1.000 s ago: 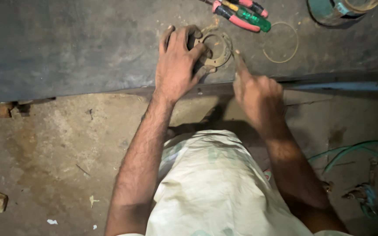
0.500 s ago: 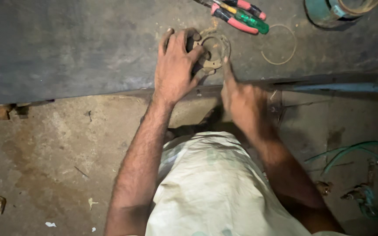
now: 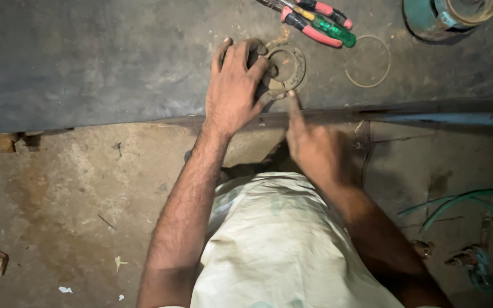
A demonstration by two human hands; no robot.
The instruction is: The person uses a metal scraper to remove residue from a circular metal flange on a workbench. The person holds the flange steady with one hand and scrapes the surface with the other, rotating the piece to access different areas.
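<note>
Left hand (image 3: 235, 85) lies flat on the dark slab (image 3: 87, 57), fingers touching the metal ring (image 3: 288, 67). Right hand (image 3: 315, 145) just below the ring, forefinger at its rim. Pliers (image 3: 309, 25) above the ring; wire hoop (image 3: 367, 61) right of it.

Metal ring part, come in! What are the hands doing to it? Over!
Left hand pressing down on metal ring part. Right hand pointing a finger at its edge. Pliers and thin wire ring lie beside, apart.
</note>
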